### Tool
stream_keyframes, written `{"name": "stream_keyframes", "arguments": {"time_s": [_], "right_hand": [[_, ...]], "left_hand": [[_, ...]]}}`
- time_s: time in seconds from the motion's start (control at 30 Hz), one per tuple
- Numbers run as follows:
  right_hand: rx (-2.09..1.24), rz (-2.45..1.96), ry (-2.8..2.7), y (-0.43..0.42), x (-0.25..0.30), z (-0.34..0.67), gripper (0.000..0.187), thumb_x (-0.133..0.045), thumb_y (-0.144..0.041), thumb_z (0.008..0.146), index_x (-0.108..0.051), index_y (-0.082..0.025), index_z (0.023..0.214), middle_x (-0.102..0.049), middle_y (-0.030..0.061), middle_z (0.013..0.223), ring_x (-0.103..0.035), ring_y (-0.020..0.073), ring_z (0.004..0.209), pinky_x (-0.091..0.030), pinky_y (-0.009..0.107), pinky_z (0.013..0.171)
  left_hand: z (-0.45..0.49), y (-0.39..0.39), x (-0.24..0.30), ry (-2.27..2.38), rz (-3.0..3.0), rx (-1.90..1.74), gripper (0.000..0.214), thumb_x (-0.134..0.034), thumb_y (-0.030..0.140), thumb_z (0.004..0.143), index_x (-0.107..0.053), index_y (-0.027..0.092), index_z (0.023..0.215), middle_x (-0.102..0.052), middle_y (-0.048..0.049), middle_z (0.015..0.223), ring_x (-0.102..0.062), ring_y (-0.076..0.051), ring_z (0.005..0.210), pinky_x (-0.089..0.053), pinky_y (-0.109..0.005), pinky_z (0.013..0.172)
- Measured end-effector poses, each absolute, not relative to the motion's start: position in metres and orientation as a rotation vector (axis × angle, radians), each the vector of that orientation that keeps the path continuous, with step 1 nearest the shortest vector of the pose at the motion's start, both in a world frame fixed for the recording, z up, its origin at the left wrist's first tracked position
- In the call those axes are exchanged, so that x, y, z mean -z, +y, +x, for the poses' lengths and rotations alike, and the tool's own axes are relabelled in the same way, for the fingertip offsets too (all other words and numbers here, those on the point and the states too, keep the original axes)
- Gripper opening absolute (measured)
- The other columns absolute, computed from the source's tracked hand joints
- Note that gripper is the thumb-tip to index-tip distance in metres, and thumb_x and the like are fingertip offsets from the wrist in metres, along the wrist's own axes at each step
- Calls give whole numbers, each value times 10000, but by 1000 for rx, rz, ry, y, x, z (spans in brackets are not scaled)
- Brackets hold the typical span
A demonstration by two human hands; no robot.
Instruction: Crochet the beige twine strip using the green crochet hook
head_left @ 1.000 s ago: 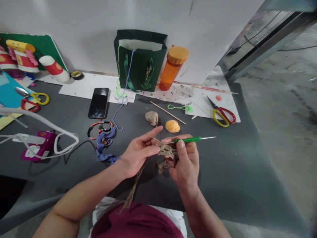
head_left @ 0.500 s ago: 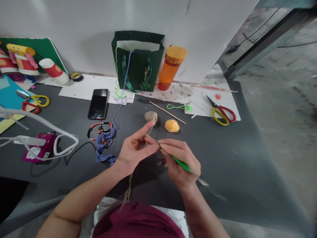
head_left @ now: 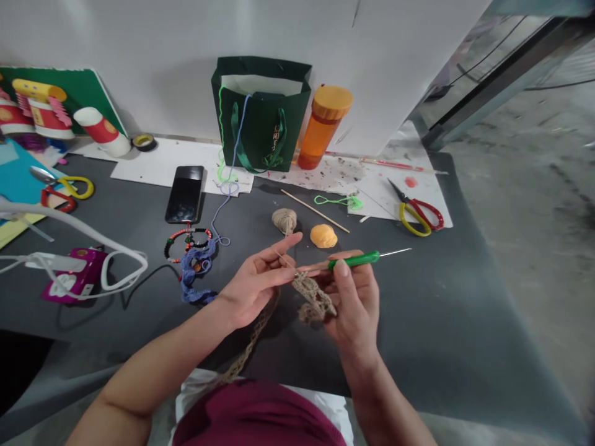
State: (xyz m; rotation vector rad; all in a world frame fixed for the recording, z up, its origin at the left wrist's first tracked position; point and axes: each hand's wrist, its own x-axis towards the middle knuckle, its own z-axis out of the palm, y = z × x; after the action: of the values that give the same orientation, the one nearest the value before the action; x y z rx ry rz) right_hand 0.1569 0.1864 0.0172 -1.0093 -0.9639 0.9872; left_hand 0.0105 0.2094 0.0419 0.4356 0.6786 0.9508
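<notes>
My right hand (head_left: 351, 303) grips a crochet hook with a green handle (head_left: 356, 261), its thin metal shaft pointing right. A tan jute crochet piece (head_left: 313, 298) hangs just below the hook, against my right fingers, and a long crocheted strip (head_left: 248, 345) trails down towards my lap. My left hand (head_left: 255, 285) pinches a fine strand of twine near the hook, with its index finger raised. That strand runs up to a small jute yarn ball (head_left: 284, 220) on the table, just beyond my left fingers. An orange ball (head_left: 323, 236) lies beyond my hands.
On the dark grey table lie a black phone (head_left: 185, 194), a beaded ring with blue crochet (head_left: 193, 260), a wooden stick (head_left: 315, 210) and red-and-yellow scissors (head_left: 418, 217). A green paper bag (head_left: 260, 124) and an orange bottle (head_left: 324, 127) stand behind them.
The hook has swung from pointing down and right to lying nearly level, pointing right. My right hand has risen slightly, and the jute piece now shows below the hook.
</notes>
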Motion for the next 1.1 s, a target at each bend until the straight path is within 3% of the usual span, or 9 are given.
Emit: {"name": "stream_keyframes", "arguments": {"time_s": [0.17, 0.27, 0.47, 0.6, 0.67, 0.77, 0.83, 0.97, 1.1], "right_hand": [[-896, -995, -1041, 185, -15, 155, 17, -677, -258, 947, -688, -263, 960, -790, -6, 891, -778, 169, 808, -635, 302, 729], [-753, -976, -1206, 184, -18, 156, 138, -654, -159, 945, -713, -267, 1008, -789, -3, 909, -771, 161, 861, -629, 305, 783], [-228, -951, -1530, 183, -20, 156, 306, -722, -20, 844, -746, -254, 1040, -811, 31, 1000, -760, 156, 821, -606, 298, 727], [-365, -1015, -1333, 180, -19, 152, 205, -704, -90, 882, -750, -259, 990, -817, 9, 902, -773, 178, 792, -610, 327, 726], [-459, -1078, -1215, 178, -19, 150, 138, -689, -142, 910, -740, -250, 980, -817, 6, 874, -744, 156, 656, -591, 299, 618], [-583, -1110, -1105, 177, -20, 149, 64, -652, -201, 950, -688, -244, 980, -826, 11, 879, -599, 99, 411, -456, 242, 384], [-624, -1098, -1074, 178, -20, 150, 35, -621, -231, 973, -643, -255, 985, -828, 13, 856, -583, 104, 377, -408, 236, 332], [-676, -1074, -1050, 179, -18, 151, 22, -570, -265, 1005, -586, -280, 1005, -815, 10, 812, -661, 141, 435, -434, 247, 346], [-759, -1050, -1007, 180, -16, 154, 19, -548, -281, 1018, -564, -290, 1015, -795, -5, 776, -691, 163, 467, -541, 293, 448]], "left_hand": [[15, 202, -38, 685, 558, -1006, 530, -914, 200, 680, -785, 332, 1177, -629, 41, 779, -556, -91, 754, -444, -261, 790], [16, 201, -38, 734, 579, -1080, 489, -919, 219, 681, -799, 318, 1144, -645, 40, 777, -559, -82, 750, -453, -238, 772], [18, 201, -38, 788, 441, -1090, 582, -931, 156, 639, -775, 248, 1192, -632, 62, 651, -569, -71, 647, -476, -219, 713], [18, 201, -40, 753, 351, -1022, 568, -930, 151, 634, -778, 240, 1174, -598, 84, 600, -543, -54, 585, -461, -204, 667], [18, 202, -42, 751, 339, -1017, 560, -930, 153, 633, -780, 240, 1166, -598, 84, 597, -542, -56, 582, -457, -209, 660], [17, 203, -43, 751, 339, -1021, 539, -932, 163, 634, -788, 248, 1147, -604, 79, 605, -543, -63, 589, -449, -219, 655], [16, 203, -43, 752, 347, -1026, 531, -933, 167, 634, -793, 253, 1138, -595, 80, 607, -534, -65, 592, -445, -226, 660], [16, 203, -42, 767, 369, -1034, 499, -939, 185, 628, -809, 249, 1105, -601, 69, 630, -520, -65, 618, -425, -229, 681], [15, 204, -41, 742, 362, -1013, 454, -943, 224, 627, -822, 246, 1064, -627, 50, 677, -543, -74, 658, -436, -235, 704]]}}
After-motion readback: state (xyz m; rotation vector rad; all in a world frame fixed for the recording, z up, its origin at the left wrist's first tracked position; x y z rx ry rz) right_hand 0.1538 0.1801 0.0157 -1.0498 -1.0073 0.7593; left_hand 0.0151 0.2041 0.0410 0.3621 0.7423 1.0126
